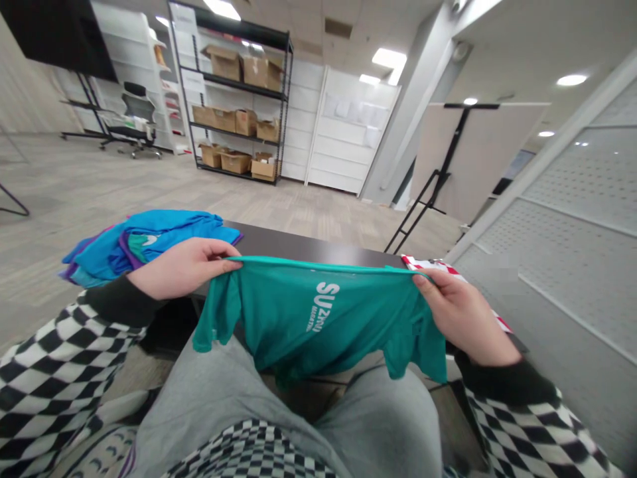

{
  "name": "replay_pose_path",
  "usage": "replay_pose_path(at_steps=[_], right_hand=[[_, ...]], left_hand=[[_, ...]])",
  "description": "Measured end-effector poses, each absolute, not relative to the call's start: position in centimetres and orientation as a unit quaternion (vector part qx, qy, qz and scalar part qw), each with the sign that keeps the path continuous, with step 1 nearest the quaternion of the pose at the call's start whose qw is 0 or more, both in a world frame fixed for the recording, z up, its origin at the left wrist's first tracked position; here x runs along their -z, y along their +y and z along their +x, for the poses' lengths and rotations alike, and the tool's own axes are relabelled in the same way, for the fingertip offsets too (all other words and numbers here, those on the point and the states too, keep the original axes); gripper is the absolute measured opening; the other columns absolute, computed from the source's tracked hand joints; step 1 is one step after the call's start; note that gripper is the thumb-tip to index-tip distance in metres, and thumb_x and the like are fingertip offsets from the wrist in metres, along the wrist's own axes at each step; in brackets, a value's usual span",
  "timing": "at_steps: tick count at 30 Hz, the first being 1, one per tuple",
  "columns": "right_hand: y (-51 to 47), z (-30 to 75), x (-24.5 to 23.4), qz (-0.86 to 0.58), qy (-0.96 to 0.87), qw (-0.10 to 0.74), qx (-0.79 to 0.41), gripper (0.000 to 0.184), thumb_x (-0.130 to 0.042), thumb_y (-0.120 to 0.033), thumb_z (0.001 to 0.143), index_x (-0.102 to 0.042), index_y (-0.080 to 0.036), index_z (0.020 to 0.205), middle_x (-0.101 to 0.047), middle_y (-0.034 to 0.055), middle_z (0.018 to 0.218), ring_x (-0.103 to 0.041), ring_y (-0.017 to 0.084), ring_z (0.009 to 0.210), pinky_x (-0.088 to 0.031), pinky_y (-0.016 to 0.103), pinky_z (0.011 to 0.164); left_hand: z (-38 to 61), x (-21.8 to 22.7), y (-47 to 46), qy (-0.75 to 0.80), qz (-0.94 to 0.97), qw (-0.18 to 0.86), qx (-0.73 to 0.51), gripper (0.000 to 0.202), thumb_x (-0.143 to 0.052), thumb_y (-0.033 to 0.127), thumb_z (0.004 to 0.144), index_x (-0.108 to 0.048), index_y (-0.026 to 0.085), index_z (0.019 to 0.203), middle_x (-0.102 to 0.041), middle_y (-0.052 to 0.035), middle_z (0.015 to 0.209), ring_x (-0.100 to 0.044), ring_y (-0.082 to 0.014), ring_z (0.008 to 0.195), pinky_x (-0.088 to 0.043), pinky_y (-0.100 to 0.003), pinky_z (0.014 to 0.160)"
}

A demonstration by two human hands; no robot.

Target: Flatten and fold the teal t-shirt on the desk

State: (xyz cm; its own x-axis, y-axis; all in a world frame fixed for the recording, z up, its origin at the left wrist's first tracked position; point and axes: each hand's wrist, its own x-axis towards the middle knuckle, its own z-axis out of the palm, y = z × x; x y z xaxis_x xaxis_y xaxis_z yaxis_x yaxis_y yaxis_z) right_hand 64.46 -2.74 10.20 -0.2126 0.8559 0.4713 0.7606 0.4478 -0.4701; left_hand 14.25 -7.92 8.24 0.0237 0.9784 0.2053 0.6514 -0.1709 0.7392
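Observation:
A green T-shirt (283,318) with white lettering hangs stretched sideways between my two hands, above my lap. My left hand (184,265) pinches its top edge at the left, thumb against fingers. At the right end of the same edge, my right hand (462,309) grips the cloth. The upper edge is pulled nearly straight, while the lower part droops in loose folds over my knees. Beyond my left hand lies a heap of blue and purple clothes (169,229) on the dark table. Red-and-white checked cloth (411,263) shows partly behind my right hand.
The dark table (308,247) stands just past my knees. A grey perforated panel (562,265) rises close on the right. Farther off are a black shelf rack (239,89) with cardboard boxes, an office chair (137,116) and a board on a black stand (452,153).

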Motion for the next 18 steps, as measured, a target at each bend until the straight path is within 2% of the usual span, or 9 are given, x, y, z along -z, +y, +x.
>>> replay_pose_path(at_steps=[3, 5, 7, 10, 12, 15, 18], right_hand=[[-2.5, 64.6, -10.9, -0.547, -0.769, 0.330, 0.010, 0.057, -0.053, -0.073, 0.108, -0.080, -0.024, 0.098, -0.080, 0.0102, 0.087, -0.071, 0.029, 0.079, -0.050, 0.038, 0.071], [-2.3, 64.8, -11.1, -0.567, -0.759, 0.319, 0.031, 0.059, -0.050, -0.075, 0.108, -0.076, -0.024, 0.090, -0.075, 0.0089, 0.077, -0.067, 0.028, 0.073, -0.045, 0.037, 0.067], [-1.9, 65.0, -11.2, -0.584, -0.745, 0.321, 0.038, 0.061, -0.049, -0.077, 0.107, -0.073, -0.025, 0.089, -0.071, 0.0077, 0.073, -0.065, 0.027, 0.070, -0.041, 0.036, 0.064], [-1.5, 65.7, -10.9, -0.588, -0.736, 0.334, 0.043, 0.061, -0.046, -0.079, 0.107, -0.070, -0.025, 0.091, -0.070, 0.0070, 0.072, -0.064, 0.026, 0.069, -0.040, 0.036, 0.064], [-1.5, 66.1, -10.8, -0.582, -0.742, 0.330, 0.045, 0.061, -0.046, -0.078, 0.107, -0.070, -0.025, 0.092, -0.070, 0.0071, 0.073, -0.064, 0.026, 0.069, -0.040, 0.036, 0.065], [-2.4, 66.5, -11.2, -0.570, -0.756, 0.320, 0.033, 0.060, -0.048, -0.077, 0.107, -0.075, -0.024, 0.096, -0.074, 0.0078, 0.078, -0.067, 0.027, 0.072, -0.043, 0.036, 0.066], [-4.0, 67.1, -12.4, -0.570, -0.750, 0.336, 0.013, 0.060, -0.055, -0.080, 0.104, -0.078, -0.024, 0.098, -0.075, 0.0076, 0.077, -0.069, 0.028, 0.074, -0.046, 0.035, 0.065]], left_hand=[[14.4, -9.0, -7.9, 0.580, 0.685, 0.197, -0.395, 0.033, -0.075, 0.047, 0.100, -0.085, 0.019, 0.114, -0.084, -0.0005, 0.106, -0.071, -0.0210, 0.097, -0.056, -0.026, 0.091], [14.5, -9.3, -7.7, 0.572, 0.682, 0.188, -0.414, 0.035, -0.072, 0.045, 0.104, -0.083, 0.017, 0.122, -0.084, 0.0000, 0.110, -0.071, -0.0210, 0.102, -0.056, -0.027, 0.097], [14.5, -9.5, -7.4, 0.586, 0.678, 0.163, -0.413, 0.034, -0.072, 0.043, 0.105, -0.082, 0.017, 0.122, -0.084, 0.0004, 0.110, -0.070, -0.0210, 0.101, -0.056, -0.027, 0.098], [14.2, -10.0, -7.0, 0.606, 0.679, 0.143, -0.389, 0.027, -0.073, 0.040, 0.106, -0.083, 0.016, 0.114, -0.084, 0.0016, 0.109, -0.070, -0.0202, 0.101, -0.055, -0.026, 0.100], [14.0, -10.2, -7.0, 0.603, 0.681, 0.169, -0.379, 0.027, -0.074, 0.041, 0.105, -0.082, 0.015, 0.111, -0.084, 0.0020, 0.107, -0.069, -0.0196, 0.102, -0.055, -0.024, 0.098], [13.8, -10.8, -7.9, 0.587, 0.659, 0.254, -0.395, 0.031, -0.071, 0.047, 0.107, -0.078, 0.016, 0.108, -0.079, 0.0025, 0.093, -0.067, -0.0168, 0.090, -0.057, -0.022, 0.084], [14.5, -12.2, -9.6, 0.557, 0.575, 0.353, -0.485, 0.026, -0.069, 0.044, 0.108, -0.073, 0.019, 0.108, -0.073, 0.0028, 0.086, -0.064, -0.0138, 0.079, -0.060, -0.022, 0.075]])
